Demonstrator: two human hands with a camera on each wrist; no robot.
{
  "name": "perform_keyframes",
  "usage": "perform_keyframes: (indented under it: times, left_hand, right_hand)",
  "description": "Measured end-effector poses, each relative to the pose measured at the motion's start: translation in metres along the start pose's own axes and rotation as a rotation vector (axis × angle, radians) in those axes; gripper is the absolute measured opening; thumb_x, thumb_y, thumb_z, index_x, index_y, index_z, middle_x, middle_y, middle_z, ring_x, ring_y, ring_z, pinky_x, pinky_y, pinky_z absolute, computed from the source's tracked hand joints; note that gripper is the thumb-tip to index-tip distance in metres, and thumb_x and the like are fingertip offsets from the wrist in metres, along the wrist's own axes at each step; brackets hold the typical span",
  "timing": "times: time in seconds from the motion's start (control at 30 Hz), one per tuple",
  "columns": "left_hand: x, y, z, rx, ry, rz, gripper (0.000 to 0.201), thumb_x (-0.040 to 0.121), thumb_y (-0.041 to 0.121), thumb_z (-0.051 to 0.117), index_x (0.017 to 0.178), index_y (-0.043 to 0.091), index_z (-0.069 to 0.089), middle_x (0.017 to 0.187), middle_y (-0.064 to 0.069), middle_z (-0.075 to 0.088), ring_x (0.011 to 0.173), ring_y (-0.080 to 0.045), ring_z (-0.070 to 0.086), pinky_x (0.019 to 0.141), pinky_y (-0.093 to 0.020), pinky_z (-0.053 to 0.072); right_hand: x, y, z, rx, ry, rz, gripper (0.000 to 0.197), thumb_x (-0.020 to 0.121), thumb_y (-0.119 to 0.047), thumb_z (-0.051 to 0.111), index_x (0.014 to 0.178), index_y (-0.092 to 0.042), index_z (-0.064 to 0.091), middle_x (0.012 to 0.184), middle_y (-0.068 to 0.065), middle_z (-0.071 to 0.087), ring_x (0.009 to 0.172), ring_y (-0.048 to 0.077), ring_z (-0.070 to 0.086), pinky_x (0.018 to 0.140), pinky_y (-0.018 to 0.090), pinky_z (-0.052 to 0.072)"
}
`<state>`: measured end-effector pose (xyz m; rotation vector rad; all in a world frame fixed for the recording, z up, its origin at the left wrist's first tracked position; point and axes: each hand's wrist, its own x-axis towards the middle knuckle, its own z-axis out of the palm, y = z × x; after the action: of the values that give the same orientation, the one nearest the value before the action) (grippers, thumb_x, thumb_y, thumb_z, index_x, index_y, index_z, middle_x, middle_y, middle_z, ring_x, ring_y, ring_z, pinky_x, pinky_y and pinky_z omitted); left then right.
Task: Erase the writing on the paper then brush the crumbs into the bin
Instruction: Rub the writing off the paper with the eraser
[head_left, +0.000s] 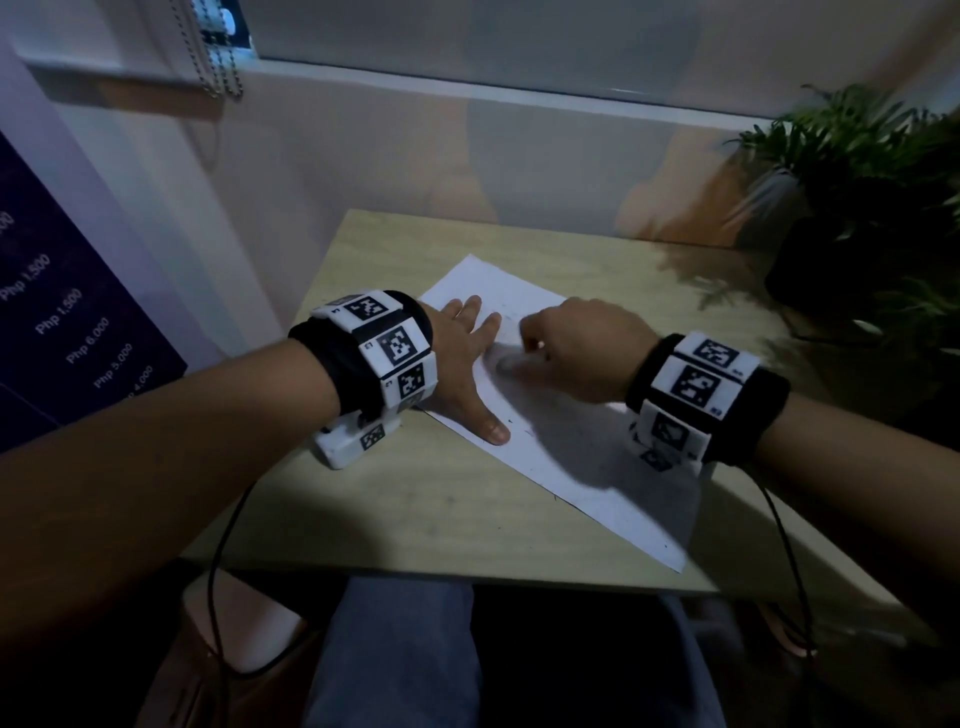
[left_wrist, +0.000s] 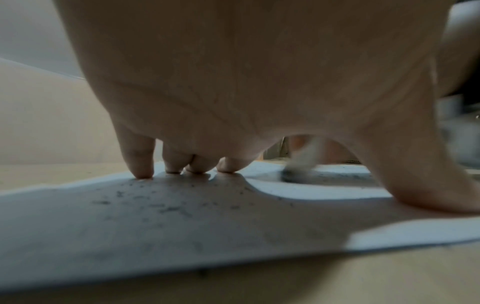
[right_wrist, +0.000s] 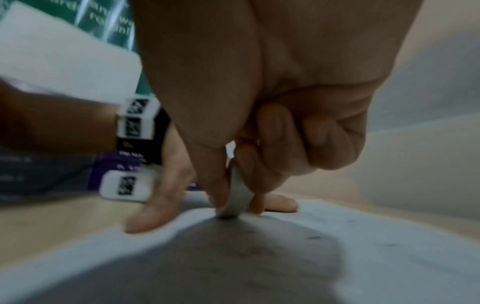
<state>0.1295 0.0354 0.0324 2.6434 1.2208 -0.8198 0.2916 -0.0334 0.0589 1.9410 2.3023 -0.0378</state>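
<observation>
A white sheet of paper (head_left: 566, 452) lies askew on the light wooden table (head_left: 395, 509). My left hand (head_left: 467, 358) lies flat on the sheet's left part, fingers spread and straight, pressing it down. My right hand (head_left: 571, 348) pinches a white eraser (right_wrist: 237, 202) between thumb and fingers, its lower end touching the paper just right of the left hand. The eraser (left_wrist: 301, 162) looks blurred in the left wrist view. Dark eraser crumbs (left_wrist: 155, 203) are scattered on the paper (left_wrist: 182, 236) under my left palm. Faint writing sits near the right fingers. No bin is in view.
A potted plant (head_left: 872, 208) stands at the table's far right corner. A wall and window sill run behind the table. A dark poster (head_left: 62, 322) with prices hangs at the left. Cables trail from both wristbands over the table's near edge, above my lap.
</observation>
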Motion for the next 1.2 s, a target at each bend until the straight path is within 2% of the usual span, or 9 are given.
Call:
perform_keyframes:
  times: [0.17, 0.27, 0.37, 0.47, 0.57, 0.77, 0.93, 1.07, 1.2]
  left_hand:
    - [-0.001, 0.002, -0.001, -0.006, -0.001, 0.001, 0.148, 0.06, 0.099, 0.054, 0.158, 0.022, -0.026, 0.166, -0.007, -0.029, 0.157, -0.024, -0.014, 0.125, -0.052, 0.006]
    - [0.0, 0.003, -0.005, -0.019, -0.035, 0.003, 0.148, 0.061, 0.096, 0.057, 0.157, 0.022, -0.027, 0.165, -0.007, -0.031, 0.156, -0.025, -0.017, 0.126, -0.053, 0.006]
    - [-0.002, 0.002, -0.003, 0.0, -0.02, -0.001, 0.147, 0.06, 0.101, 0.05, 0.156, 0.023, -0.029, 0.165, -0.005, -0.032, 0.156, -0.024, -0.016, 0.125, -0.051, 0.005]
    - [-0.004, 0.003, -0.001, 0.004, -0.018, -0.006, 0.146, 0.061, 0.101, 0.049, 0.156, 0.023, -0.029, 0.165, -0.005, -0.032, 0.156, -0.022, -0.016, 0.125, -0.05, 0.004]
    - [-0.004, 0.003, -0.004, -0.003, -0.021, -0.002, 0.146, 0.062, 0.099, 0.051, 0.157, 0.022, -0.028, 0.165, -0.006, -0.032, 0.156, -0.023, -0.017, 0.125, -0.05, 0.004]
    - [-0.004, 0.003, -0.004, 0.007, -0.029, -0.003, 0.146, 0.061, 0.1, 0.051, 0.156, 0.023, -0.029, 0.164, -0.005, -0.033, 0.156, -0.023, -0.017, 0.125, -0.051, 0.004]
    - [-0.004, 0.003, -0.001, 0.003, -0.006, 0.0, 0.147, 0.061, 0.099, 0.052, 0.157, 0.022, -0.028, 0.165, -0.006, -0.031, 0.156, -0.023, -0.016, 0.125, -0.05, 0.005]
    - [-0.003, 0.004, -0.003, 0.007, -0.022, -0.005, 0.148, 0.059, 0.098, 0.054, 0.157, 0.022, -0.028, 0.165, -0.007, -0.031, 0.156, -0.025, -0.016, 0.126, -0.052, 0.007]
    - [-0.004, 0.002, -0.003, 0.002, -0.017, -0.001, 0.147, 0.059, 0.101, 0.05, 0.157, 0.023, -0.028, 0.165, -0.005, -0.032, 0.156, -0.023, -0.015, 0.125, -0.051, 0.005]
  right_hand:
    - [-0.002, -0.009, 0.012, -0.122, 0.111, -0.008, 0.022, 0.1, -0.033, 0.043, 0.085, -0.017, 0.041, 0.07, -0.001, 0.042, 0.06, 0.023, 0.039, 0.05, 0.03, 0.023]
    - [-0.007, -0.009, 0.011, 0.062, 0.025, -0.149, 0.029, 0.097, -0.047, 0.051, 0.083, -0.022, 0.048, 0.067, -0.008, 0.048, 0.06, 0.016, 0.046, 0.053, 0.03, 0.031]
    - [0.001, 0.011, 0.007, 0.099, -0.059, -0.067, 0.043, 0.091, -0.067, 0.051, 0.091, -0.026, 0.062, 0.081, -0.004, 0.062, 0.075, 0.02, 0.057, 0.064, 0.031, 0.041]
    - [0.002, 0.016, 0.01, -0.07, 0.053, 0.03, 0.042, 0.098, -0.056, 0.045, 0.091, -0.017, 0.057, 0.072, 0.001, 0.05, 0.071, 0.027, 0.052, 0.055, 0.03, 0.033]
    - [-0.01, 0.002, 0.015, -0.096, 0.086, -0.083, 0.031, 0.1, -0.044, 0.044, 0.085, -0.017, 0.046, 0.064, -0.004, 0.037, 0.059, 0.022, 0.04, 0.049, 0.029, 0.021]
    - [-0.01, 0.011, 0.007, 0.059, -0.047, -0.082, 0.042, 0.091, -0.067, 0.049, 0.091, -0.027, 0.059, 0.077, -0.004, 0.059, 0.071, 0.021, 0.055, 0.059, 0.031, 0.037]
    - [-0.013, -0.002, 0.012, -0.143, 0.1, -0.071, 0.027, 0.1, -0.041, 0.044, 0.087, -0.018, 0.044, 0.068, -0.002, 0.04, 0.059, 0.023, 0.039, 0.048, 0.028, 0.019]
    - [-0.017, -0.008, 0.01, 0.063, 0.007, -0.179, 0.032, 0.094, -0.055, 0.054, 0.087, -0.024, 0.055, 0.068, -0.009, 0.051, 0.064, 0.017, 0.049, 0.056, 0.03, 0.035]
    - [0.009, 0.022, 0.005, 0.097, -0.065, -0.014, 0.042, 0.087, -0.072, 0.052, 0.09, -0.031, 0.061, 0.088, -0.004, 0.062, 0.082, 0.022, 0.057, 0.07, 0.033, 0.045]
